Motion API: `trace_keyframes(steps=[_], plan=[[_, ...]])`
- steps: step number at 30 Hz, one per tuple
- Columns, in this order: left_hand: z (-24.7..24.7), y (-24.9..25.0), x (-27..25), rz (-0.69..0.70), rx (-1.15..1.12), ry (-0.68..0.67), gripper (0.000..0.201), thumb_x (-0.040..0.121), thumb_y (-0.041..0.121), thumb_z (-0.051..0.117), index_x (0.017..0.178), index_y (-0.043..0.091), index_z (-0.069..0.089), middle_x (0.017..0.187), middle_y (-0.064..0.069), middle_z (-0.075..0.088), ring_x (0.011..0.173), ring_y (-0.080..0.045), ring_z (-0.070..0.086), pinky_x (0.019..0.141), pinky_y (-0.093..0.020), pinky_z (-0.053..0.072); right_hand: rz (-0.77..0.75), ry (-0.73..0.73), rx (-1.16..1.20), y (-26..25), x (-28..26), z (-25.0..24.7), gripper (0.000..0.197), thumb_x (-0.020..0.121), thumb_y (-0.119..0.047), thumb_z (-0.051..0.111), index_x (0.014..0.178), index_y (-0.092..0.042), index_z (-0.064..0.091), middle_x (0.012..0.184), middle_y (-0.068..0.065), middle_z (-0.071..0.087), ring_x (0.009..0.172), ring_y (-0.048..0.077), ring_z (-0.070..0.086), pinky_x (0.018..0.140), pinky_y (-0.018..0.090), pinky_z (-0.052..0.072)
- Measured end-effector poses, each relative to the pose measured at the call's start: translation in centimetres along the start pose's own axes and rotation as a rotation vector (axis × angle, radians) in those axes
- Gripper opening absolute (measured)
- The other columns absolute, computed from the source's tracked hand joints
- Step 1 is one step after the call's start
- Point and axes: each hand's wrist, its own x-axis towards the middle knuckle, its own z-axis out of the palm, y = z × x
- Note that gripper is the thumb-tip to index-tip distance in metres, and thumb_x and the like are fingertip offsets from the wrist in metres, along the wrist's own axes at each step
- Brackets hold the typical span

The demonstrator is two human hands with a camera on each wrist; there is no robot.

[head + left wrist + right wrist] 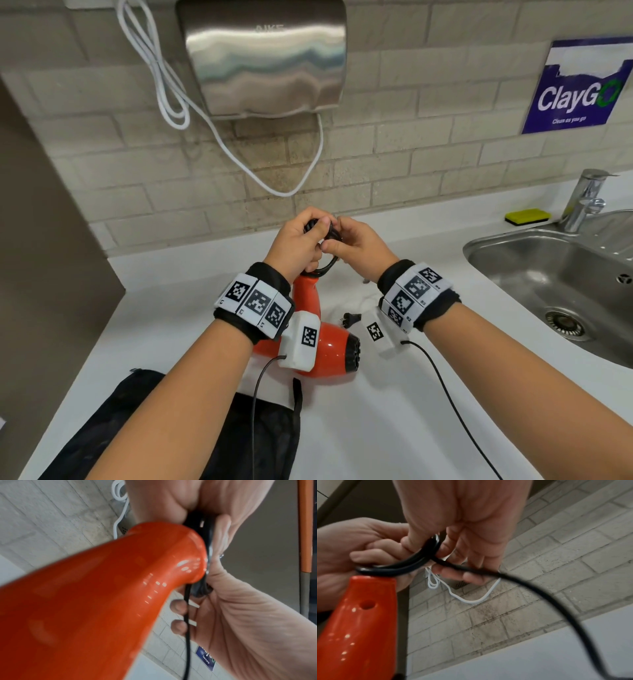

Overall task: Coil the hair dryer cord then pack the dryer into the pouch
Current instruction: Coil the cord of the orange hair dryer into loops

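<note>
An orange hair dryer (329, 349) lies on the white counter (394, 411), its handle (306, 291) pointing away from me. Above the handle's end, my left hand (303, 238) grips a bundle of the black cord (325, 229). My right hand (354, 241) pinches the same cord from the right. In the right wrist view a thick cord loop (419, 559) sits between both hands over the handle (359, 615), and a strand (556, 599) trails down to the right. The plug (351, 318) rests on the counter. The black pouch (164, 428) lies flat at the lower left.
A steel sink (548, 274) with a tap (582, 202) and a yellow sponge (527, 216) is at the right. A metal hand dryer (263, 58) with a hanging white cable (219, 137) is on the brick wall. A brown panel (44, 257) bounds the left.
</note>
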Motion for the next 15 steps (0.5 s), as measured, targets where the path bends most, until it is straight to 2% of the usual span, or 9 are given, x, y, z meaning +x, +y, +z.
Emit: trace_keyframes(steps=[2, 3, 5, 7, 10, 12, 15], plan=[[-0.1, 0.0, -0.1, 0.013, 0.009, 0.007, 0.016, 0.094, 0.016, 0.047, 0.08, 0.019, 0.053, 0.06, -0.004, 0.036, 0.033, -0.002, 0.026, 0.033, -0.014, 0.022, 0.006, -0.02, -0.094, -0.1, 0.0, -0.1, 0.032, 0.079, -0.027, 0.061, 0.096, 0.0, 0.061, 0.077, 0.011, 0.06, 0.071, 0.019, 0.052, 0.069, 0.033, 0.043], [-0.2, -0.1, -0.1, 0.016, 0.012, 0.015, 0.015, 0.093, 0.016, 0.05, 0.079, 0.019, 0.053, 0.059, -0.003, 0.036, 0.033, -0.003, 0.027, 0.033, -0.015, 0.022, 0.0, -0.036, -0.166, -0.1, -0.1, -0.2, 0.034, 0.082, -0.031, 0.056, 0.093, 0.001, 0.062, 0.073, 0.012, 0.058, 0.069, 0.019, 0.05, 0.068, 0.032, 0.041], [-0.6, -0.2, -0.1, 0.012, -0.005, 0.051, 0.015, 0.092, 0.014, 0.051, 0.079, 0.019, 0.053, 0.06, -0.001, 0.038, 0.032, -0.003, 0.026, 0.033, -0.015, 0.02, -0.01, -0.052, -0.312, 0.1, -0.5, -0.8, 0.042, 0.087, -0.038, 0.041, 0.078, -0.003, 0.062, 0.061, 0.004, 0.049, 0.059, 0.013, 0.044, 0.062, 0.024, 0.036], [-1.0, -0.2, 0.0, 0.002, -0.042, 0.097, 0.015, 0.092, 0.013, 0.051, 0.079, 0.019, 0.054, 0.065, -0.001, 0.044, 0.031, -0.003, 0.026, 0.033, -0.015, 0.018, -0.021, -0.039, -0.39, 0.4, -1.0, -1.4, 0.04, 0.093, -0.033, 0.034, 0.071, -0.011, 0.058, 0.055, -0.005, 0.041, 0.053, 0.008, 0.039, 0.057, 0.018, 0.032], [-1.1, -0.2, 0.0, -0.011, -0.04, 0.098, 0.015, 0.092, 0.011, 0.051, 0.08, 0.019, 0.056, 0.069, -0.002, 0.049, 0.031, -0.002, 0.026, 0.033, -0.013, 0.019, -0.014, 0.035, -0.45, 0.2, -0.8, -2.2, 0.03, 0.096, -0.018, 0.041, 0.072, -0.009, 0.056, 0.051, -0.005, 0.038, 0.05, 0.008, 0.036, 0.053, 0.019, 0.031], [-1.0, -0.2, 0.1, -0.01, -0.023, 0.076, 0.016, 0.092, 0.009, 0.051, 0.082, 0.019, 0.057, 0.069, -0.005, 0.048, 0.031, -0.002, 0.027, 0.034, -0.013, 0.02, -0.015, 0.114, -0.457, -0.7, -0.1, -2.5, 0.027, 0.094, -0.016, 0.044, 0.075, -0.004, 0.058, 0.051, -0.006, 0.037, 0.05, 0.006, 0.035, 0.049, 0.013, 0.028], [-0.8, -0.2, 0.1, 0.002, 0.015, 0.01, 0.017, 0.091, 0.007, 0.051, 0.087, 0.022, 0.06, 0.064, -0.006, 0.04, 0.033, -0.004, 0.027, 0.035, -0.014, 0.021, -0.081, 0.19, -0.457, -2.2, 0.6, -2.7, 0.024, 0.093, -0.014, 0.046, 0.079, 0.001, 0.059, 0.054, -0.003, 0.04, 0.052, 0.009, 0.036, 0.049, 0.012, 0.031]])
